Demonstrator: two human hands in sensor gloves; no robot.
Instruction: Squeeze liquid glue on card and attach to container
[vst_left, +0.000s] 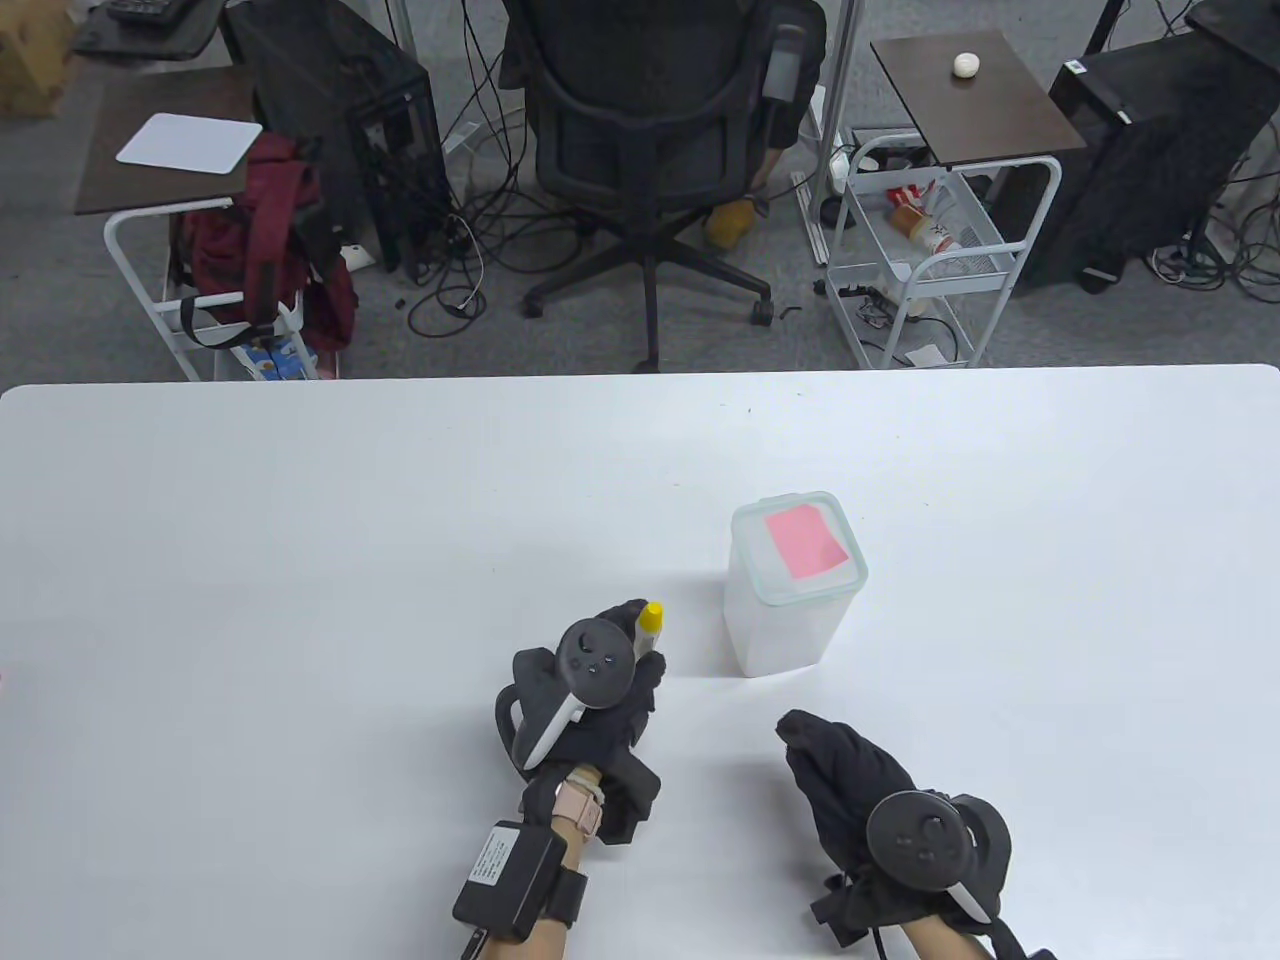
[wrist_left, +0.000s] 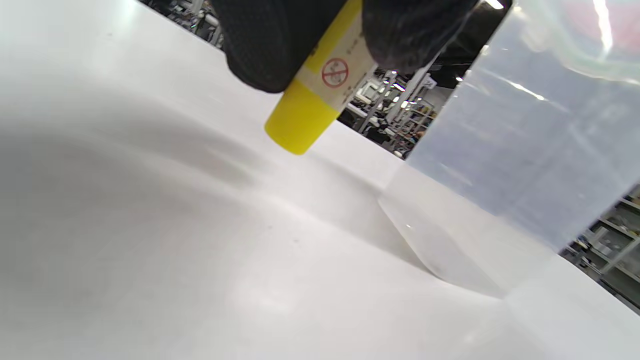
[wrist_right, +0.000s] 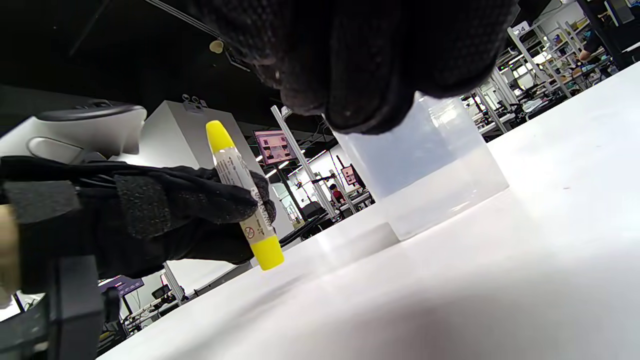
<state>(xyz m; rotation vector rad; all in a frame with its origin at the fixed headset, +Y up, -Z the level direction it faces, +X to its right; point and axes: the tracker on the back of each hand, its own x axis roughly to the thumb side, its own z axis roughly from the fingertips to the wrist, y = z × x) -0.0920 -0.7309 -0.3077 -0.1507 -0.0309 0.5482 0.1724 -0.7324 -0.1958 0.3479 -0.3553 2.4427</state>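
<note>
Background, beyond the far edge of the white table (vst_left: 300, 500): a black office chair (vst_left: 650, 130) stands at centre on grey carpet. To its left, a dark computer tower (vst_left: 350, 120) and a side table carrying a white pad (vst_left: 190, 142); a dark red backpack (vst_left: 270, 235) hangs on its white frame. To the right, a white wire trolley (vst_left: 930, 250) holds packets; the brown top beside it carries a small white object (vst_left: 966, 66)
</note>
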